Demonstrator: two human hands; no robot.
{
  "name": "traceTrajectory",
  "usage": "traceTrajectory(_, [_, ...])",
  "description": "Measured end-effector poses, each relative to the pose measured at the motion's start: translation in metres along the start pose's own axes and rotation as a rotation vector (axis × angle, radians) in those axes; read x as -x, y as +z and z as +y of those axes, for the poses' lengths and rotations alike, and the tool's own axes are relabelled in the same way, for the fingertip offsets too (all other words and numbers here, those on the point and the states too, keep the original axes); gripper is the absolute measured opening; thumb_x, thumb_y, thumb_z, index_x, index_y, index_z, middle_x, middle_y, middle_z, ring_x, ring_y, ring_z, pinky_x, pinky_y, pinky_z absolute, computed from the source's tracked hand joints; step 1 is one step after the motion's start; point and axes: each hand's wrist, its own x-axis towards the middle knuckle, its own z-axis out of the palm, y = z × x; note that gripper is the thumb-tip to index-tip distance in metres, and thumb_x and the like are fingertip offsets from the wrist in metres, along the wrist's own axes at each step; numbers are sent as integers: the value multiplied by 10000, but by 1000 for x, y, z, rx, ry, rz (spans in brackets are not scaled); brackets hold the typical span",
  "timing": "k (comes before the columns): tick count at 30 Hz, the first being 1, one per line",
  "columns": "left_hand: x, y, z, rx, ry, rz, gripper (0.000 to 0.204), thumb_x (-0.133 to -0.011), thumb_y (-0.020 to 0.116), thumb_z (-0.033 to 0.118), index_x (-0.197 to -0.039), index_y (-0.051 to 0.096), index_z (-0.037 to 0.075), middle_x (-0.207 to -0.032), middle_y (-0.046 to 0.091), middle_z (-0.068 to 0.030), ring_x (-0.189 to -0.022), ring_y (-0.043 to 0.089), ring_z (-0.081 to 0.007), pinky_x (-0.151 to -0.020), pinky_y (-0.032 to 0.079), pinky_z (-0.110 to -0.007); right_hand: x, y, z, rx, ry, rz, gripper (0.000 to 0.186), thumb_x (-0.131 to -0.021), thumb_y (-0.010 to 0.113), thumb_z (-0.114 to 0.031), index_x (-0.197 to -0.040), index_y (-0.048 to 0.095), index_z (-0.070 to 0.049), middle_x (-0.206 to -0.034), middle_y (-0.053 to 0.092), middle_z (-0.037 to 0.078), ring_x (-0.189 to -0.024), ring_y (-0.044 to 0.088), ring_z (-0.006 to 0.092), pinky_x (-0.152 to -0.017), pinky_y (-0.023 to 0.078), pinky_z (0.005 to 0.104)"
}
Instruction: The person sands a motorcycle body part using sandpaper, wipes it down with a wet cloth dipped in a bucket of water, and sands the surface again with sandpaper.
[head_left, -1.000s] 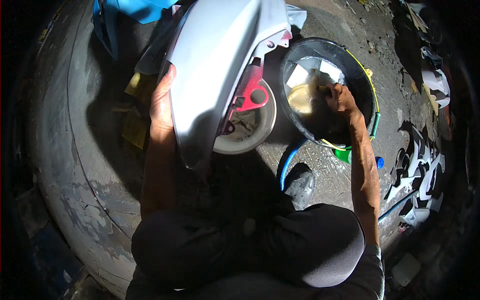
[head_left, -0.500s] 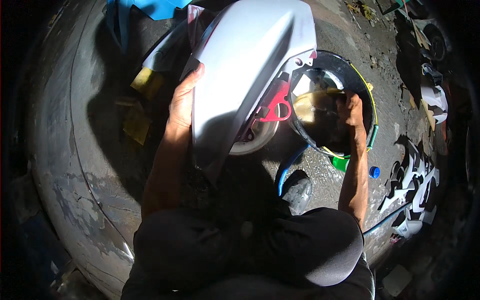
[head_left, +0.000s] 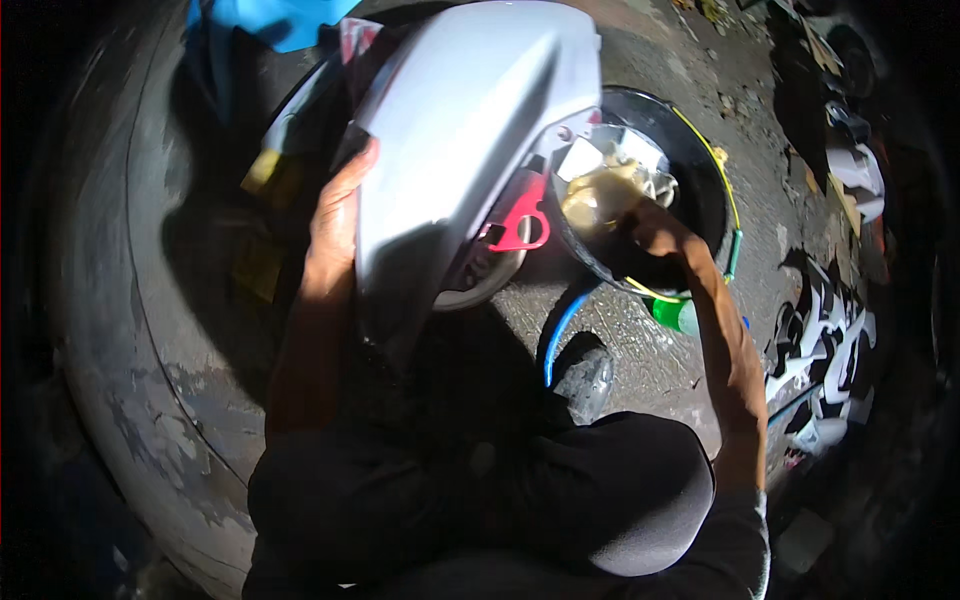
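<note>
My left hand (head_left: 338, 205) grips the side of a large white curved panel (head_left: 470, 110), which has a pink bracket (head_left: 525, 220) along its right edge. The panel hangs over a pale basin (head_left: 470, 298), mostly hidden beneath it. Right of that is a black bucket (head_left: 705, 185) with a yellow handle, holding cloudy water, white squares and tan material (head_left: 598, 198). My right hand (head_left: 655, 230) is down inside the bucket, fingers curled and partly hidden; what they hold I cannot make out.
Blue panel (head_left: 275, 20) at top left, yellow pieces (head_left: 255, 270) on the concrete left of me. A blue hose (head_left: 565, 325) and green bottle (head_left: 670, 315) lie below the bucket. Many black-and-white pieces (head_left: 820, 370) lie at right. My boot (head_left: 585, 385) shows below.
The white panel and my left hand shifted right, then back slightly left and down. My right hand has moved left and lower in the picture within the bucket, its fingers now less visible.
</note>
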Motion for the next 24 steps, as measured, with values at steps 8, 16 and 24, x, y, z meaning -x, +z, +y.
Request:
traceTrajectory(8, [5,7,2,32,-9,-30,538,-900,558,298,-1302,413,-28,-1236,530,-168,-1116,533,-271,-968,410,-384,-17,-19,-29,-120,521,299,321,-823,520,-234,-1084,570,-54,-1086,604,189,-1086,556,339,-900,450,433])
traceTrajectory(16, [7,5,2,43,-21,-31,541,-904,548,292,-1307,400,-38,-1238,527,-171,-1120,530,-276,-971,408,-385,-26,3,-9,-83,54,288,344,-683,610,-247,-940,593,-18,-945,577,203,-920,566,365,-802,459,421])
traceTrajectory(24, [11,-29,18,-137,20,-100,447,-928,513,253,-1271,462,-28,-1169,587,-132,-1078,558,-246,-947,422,-356,-35,-1,-24,-207,26,218,411,-741,546,-240,-1068,570,9,-1002,593,235,-959,570,377,-821,473,408])
